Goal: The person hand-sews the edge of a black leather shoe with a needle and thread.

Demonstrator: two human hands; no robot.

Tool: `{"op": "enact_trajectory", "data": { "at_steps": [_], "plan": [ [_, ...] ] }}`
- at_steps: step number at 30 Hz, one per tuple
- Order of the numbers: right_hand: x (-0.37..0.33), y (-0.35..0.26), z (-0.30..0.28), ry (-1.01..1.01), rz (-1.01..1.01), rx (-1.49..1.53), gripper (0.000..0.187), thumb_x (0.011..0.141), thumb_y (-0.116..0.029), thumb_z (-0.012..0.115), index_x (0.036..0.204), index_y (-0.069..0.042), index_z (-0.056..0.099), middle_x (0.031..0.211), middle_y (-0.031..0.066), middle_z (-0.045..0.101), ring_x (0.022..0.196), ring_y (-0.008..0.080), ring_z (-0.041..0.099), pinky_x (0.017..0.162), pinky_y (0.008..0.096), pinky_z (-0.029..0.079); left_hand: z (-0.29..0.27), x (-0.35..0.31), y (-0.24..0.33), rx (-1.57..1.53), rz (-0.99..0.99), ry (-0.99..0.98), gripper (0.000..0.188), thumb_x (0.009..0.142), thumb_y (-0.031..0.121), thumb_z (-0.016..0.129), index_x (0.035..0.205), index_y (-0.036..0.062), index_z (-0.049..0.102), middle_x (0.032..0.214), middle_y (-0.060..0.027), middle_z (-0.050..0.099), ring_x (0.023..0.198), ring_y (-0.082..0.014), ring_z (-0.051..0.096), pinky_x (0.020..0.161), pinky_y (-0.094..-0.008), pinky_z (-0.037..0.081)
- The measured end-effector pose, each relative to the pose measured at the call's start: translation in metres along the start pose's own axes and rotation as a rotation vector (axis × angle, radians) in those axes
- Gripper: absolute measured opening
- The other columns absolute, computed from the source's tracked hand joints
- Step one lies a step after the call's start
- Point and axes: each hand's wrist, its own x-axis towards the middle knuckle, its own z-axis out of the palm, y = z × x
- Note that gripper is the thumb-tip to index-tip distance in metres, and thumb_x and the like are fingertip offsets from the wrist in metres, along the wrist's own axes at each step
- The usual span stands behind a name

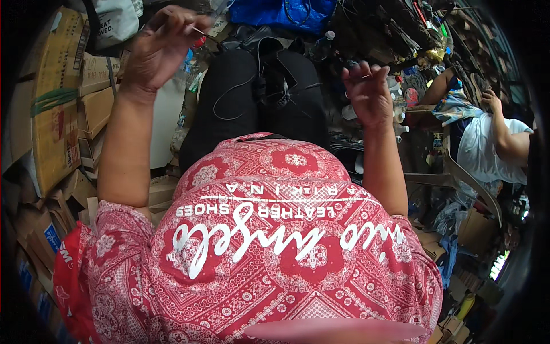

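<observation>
Raised at the upper left, my left hand [154, 57] is closed in a pinch. From its fingertips sticks a thin pale strand [197, 29], thread or needle, I cannot tell which. My right hand [369, 97] is up on the other side, its fingers curled in; a tiny light line shows at the fingers, too small to name. Between the hands, a black shoe [276, 86] appears to rest on my black-trousered thighs [223, 94], its inside dark. A dark thread [215, 103] loops from it over my left thigh. Neither hand touches the shoe.
Cardboard boxes [57, 109] are stacked at left. A blue bag [283, 12] lies beyond my knees, near a clear bottle [325, 43]. At right are several small bottles [398, 114], a curved wooden chair part [472, 180] and a seated person in a white shirt [487, 146].
</observation>
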Motion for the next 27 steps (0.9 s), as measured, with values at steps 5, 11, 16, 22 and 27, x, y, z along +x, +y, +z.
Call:
{"op": "enact_trajectory", "data": {
  "at_steps": [5,11,16,22,27],
  "plan": [
    [-0.002,-0.01,-0.002,-0.638,0.304,0.163,0.035,0.097,-0.04,0.045,0.086,-0.01,0.057,0.075,0.0006,0.053,0.07,0.015,0.048,0.081,0.0343,0.042,0.003,-0.012,0.013,-0.287,-0.195,-0.295,0.015,0.092,0.022,0.06,0.093,0.0076,0.064,0.073,0.0016,0.052,0.066,-0.0078,0.049,0.061,-0.0228,0.039],
    [-0.043,-0.01,-0.035,-0.44,0.248,-1.501,0.022,0.089,-0.018,0.063,0.104,-0.002,0.066,0.093,0.0038,0.067,0.084,0.0103,0.059,0.075,0.0263,0.046,-0.081,-0.034,0.015,1.37,-0.168,-0.466,0.01,0.083,0.006,0.063,0.09,-0.0009,0.062,0.081,-0.0053,0.061,0.073,-0.016,0.057,0.065,-0.0264,0.045],
    [-0.059,-0.095,-0.147,0.101,0.047,-1.906,0.021,0.086,-0.017,0.064,0.104,-0.005,0.068,0.086,0.0075,0.068,0.078,0.0107,0.061,0.073,0.0259,0.047,-0.223,-0.069,0.106,1.703,-0.232,0.159,0.017,0.081,0.008,0.065,0.096,0.0001,0.064,0.082,-0.0106,0.063,0.079,-0.0196,0.06,0.073,-0.0307,0.047],
    [-0.11,-0.175,-0.243,0.376,0.314,-2.26,0.033,0.086,-0.021,0.064,0.113,-0.003,0.063,0.101,0.0143,0.068,0.088,0.0187,0.064,0.08,0.0305,0.049,-0.298,-0.099,0.095,2.1,-0.273,0.223,0.023,0.082,0.012,0.063,0.102,0.0016,0.065,0.097,-0.0129,0.063,0.088,-0.0244,0.062,0.081,-0.0313,0.046],
    [-0.053,-0.054,-0.136,-0.359,0.147,-1.79,0.037,0.088,-0.007,0.053,0.125,-0.007,0.057,0.092,0.0096,0.056,0.084,0.0178,0.055,0.079,0.0299,0.045,-0.07,-0.018,-0.036,1.288,-0.031,-0.307,0.029,0.078,0.002,0.063,0.106,0.0071,0.067,0.094,-0.0082,0.056,0.094,-0.0228,0.056,0.083,-0.0313,0.045]
  ]
}}
